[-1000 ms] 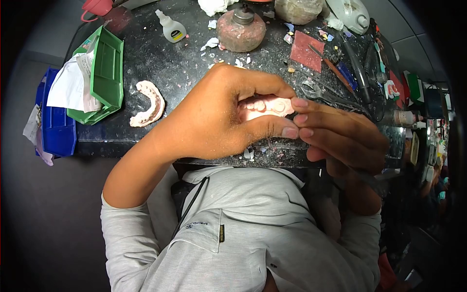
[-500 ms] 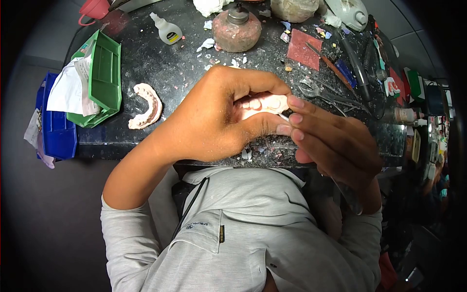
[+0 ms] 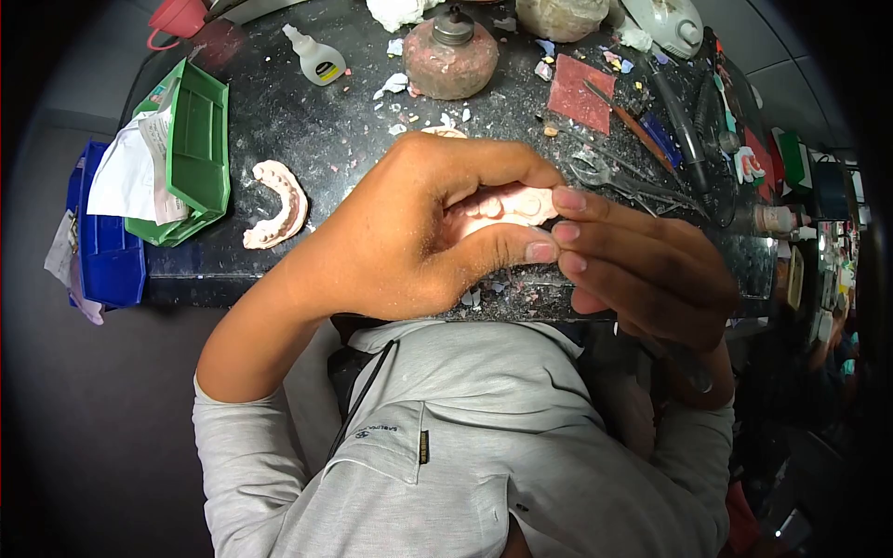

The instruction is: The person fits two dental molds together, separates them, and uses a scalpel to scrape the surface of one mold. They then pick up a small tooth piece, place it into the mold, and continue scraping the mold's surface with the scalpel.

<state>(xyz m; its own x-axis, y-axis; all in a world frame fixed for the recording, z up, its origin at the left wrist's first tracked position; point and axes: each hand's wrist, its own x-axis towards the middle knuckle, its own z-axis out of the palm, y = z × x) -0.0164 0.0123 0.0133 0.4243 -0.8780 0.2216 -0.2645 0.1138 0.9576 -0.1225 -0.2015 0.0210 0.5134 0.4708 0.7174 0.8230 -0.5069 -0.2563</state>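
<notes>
My left hand (image 3: pixel 395 232) is wrapped round a pale pink plaster dental cast (image 3: pixel 513 204), its row of teeth showing between thumb and forefinger. At the cast's right end, my right hand (image 3: pixel 656 270) has its fingertips pinched together against the cast and the left thumb. It grips a slim metal dental hand instrument (image 3: pixel 699 377), whose rounded rear end sticks out below the palm near the wrist. The instrument's working tip is hidden by the fingers. Left of my left forearm, a second horseshoe-shaped dental cast (image 3: pixel 296 209) lies on the dark bench (image 3: pixel 344 121).
Green (image 3: pixel 200 139) and blue (image 3: pixel 112 251) plastic bins stand at the left. Behind my hands are a dropper bottle (image 3: pixel 318 60) and a dusty round spirit burner (image 3: pixel 451 65). A red wax sheet (image 3: pixel 581 93), a knife (image 3: pixel 642 135) and a black handpiece (image 3: pixel 684 130) lie at right.
My right hand has shifted slightly right and down, and the instrument's pale tip between the fingers has gone out of sight. A pale edge now shows behind my left hand.
</notes>
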